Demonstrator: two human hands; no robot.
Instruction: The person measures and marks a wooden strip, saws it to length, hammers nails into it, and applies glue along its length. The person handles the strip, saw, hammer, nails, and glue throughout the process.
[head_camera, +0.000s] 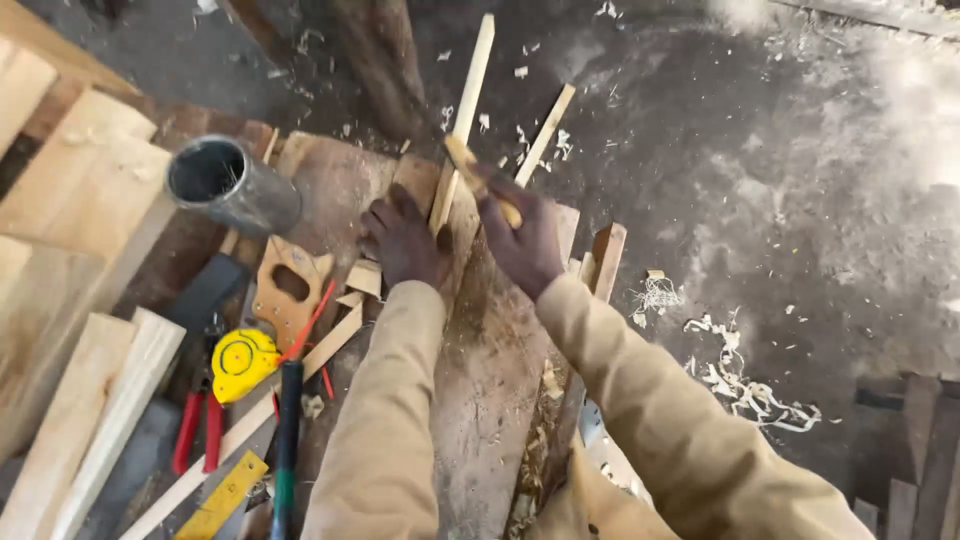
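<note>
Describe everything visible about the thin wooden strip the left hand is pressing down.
The strip is a slim, pale length of bare sawn wood, square-edged and straight. It lies tilted, its near end on the worn bench and its far end reaching out past the bench edge over the shaving-strewn floor. The left hand pins its near end; the right hand holds a yellow-handled tool against it. A second strip lies beside it.
</note>
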